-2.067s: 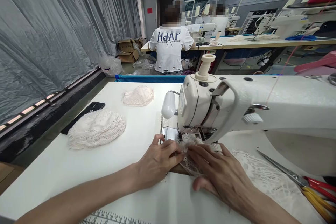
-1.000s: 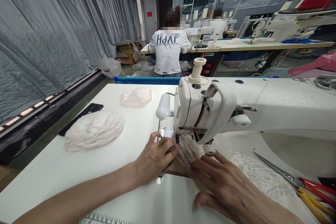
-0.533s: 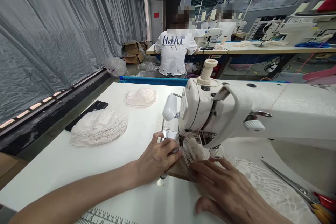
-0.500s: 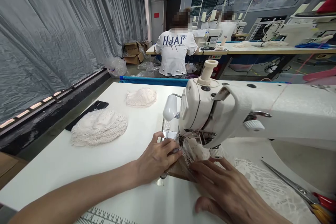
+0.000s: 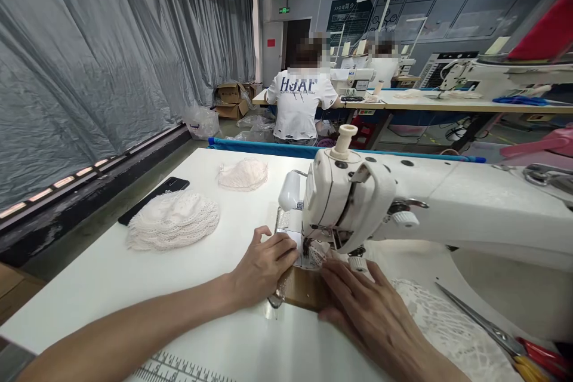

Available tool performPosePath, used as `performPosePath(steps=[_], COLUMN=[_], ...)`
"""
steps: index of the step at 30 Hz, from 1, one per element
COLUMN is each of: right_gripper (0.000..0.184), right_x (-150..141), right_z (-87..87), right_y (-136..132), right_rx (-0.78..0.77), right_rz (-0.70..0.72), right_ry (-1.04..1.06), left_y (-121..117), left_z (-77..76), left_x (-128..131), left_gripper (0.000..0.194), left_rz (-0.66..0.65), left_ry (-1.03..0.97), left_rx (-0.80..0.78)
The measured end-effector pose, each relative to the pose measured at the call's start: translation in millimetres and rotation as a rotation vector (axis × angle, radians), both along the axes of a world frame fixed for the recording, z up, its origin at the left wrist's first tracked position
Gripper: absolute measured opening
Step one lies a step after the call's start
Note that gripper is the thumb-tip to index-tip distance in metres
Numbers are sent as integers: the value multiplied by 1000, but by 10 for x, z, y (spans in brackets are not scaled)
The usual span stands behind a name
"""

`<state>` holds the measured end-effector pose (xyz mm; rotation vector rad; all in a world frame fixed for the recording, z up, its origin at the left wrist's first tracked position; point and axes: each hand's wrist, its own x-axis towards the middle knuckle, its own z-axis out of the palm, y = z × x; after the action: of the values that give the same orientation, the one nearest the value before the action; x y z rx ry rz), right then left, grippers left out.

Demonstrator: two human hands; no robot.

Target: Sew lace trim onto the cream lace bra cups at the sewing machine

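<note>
A small piece of white lace (image 5: 319,252) lies under the needle area of the white sewing machine (image 5: 353,197). My right hand (image 5: 364,298) lies fairly flat, its fingertips touching the lace from the right. On the other side, my left hand (image 5: 264,265) rests beside the metal needle plate (image 5: 293,240), fingers bent and drawn together with the thumb. Whatever they pinch, if anything, is hidden. A brown plate (image 5: 307,289) shows between the hands. More white lace (image 5: 447,316) is spread right of my right forearm.
Scissors (image 5: 483,319) with red and yellow handles lie at right. On the left are a lace stack (image 5: 174,221), a black phone (image 5: 174,184) and a paler lace pile (image 5: 244,174). A ruler (image 5: 179,368) is at the front edge. A person (image 5: 298,104) sits ahead, back turned.
The lace between my hands has gone further under the machine, baring more of the brown plate. My right fingers have moved closer to the needle. The view has tilted up.
</note>
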<state>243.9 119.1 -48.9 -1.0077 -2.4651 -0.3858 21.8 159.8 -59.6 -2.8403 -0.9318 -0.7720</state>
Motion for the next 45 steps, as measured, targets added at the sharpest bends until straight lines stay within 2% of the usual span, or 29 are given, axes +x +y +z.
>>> performPosePath(steps=[3,6,8,10,12,14,17,19,22,26,31,34,36,41,45], right_gripper=[47,32,30,30,22,16,24,27,26,22,24,26,28,31,31], right_x=[6,-12,-23,-24,-6,38,120,136,44,-196,-285,-281,-292,-319,-357], right_z=[-42,-78,-31,109,333,579,830,867,774,568,323,178,92,-52,-132], right_y=[71,142,148,93,-7,-120,-293,-430,-686,-1037,-1342,-1498,-1591,-1747,-1798], right_rx=[49,29,-40,-234,-569,-911,-1276,-1461,-1622,-1699,-1854,-1811,-1784,-1813,-1681], right_rz=[-90,-156,-129,-29,98,187,253,287,340,303,270,291,292,204,138], right_ry=[-47,-89,-76,-5,124,292,482,544,532,583,635,617,635,637,580], left_y=[-4,-16,-53,-131,-254,-418,-724,-944,-1250,-1568,-1854,-1965,-2012,-2090,-2136], left_z=[-16,-1,63,175,313,447,591,639,652,565,314,180,122,41,-9], left_x=[2,4,-7,-38,-86,-132,-176,-199,-250,-335,-375,-358,-342,-307,-281], left_gripper=[35,39,41,50,67,74,55,41,33,29,30,33,33,33,36], left_rz=[-2,6,25,38,21,-12,-74,-70,19,32,147,168,176,182,195], left_ry=[-24,-34,-36,-41,-73,-159,-440,-693,-939,-939,-1003,-934,-850,-761,-715], left_rx=[5,5,-49,-177,-383,-679,-1254,-1571,-1791,-1872,-1949,-1974,-1935,-1849,-1812])
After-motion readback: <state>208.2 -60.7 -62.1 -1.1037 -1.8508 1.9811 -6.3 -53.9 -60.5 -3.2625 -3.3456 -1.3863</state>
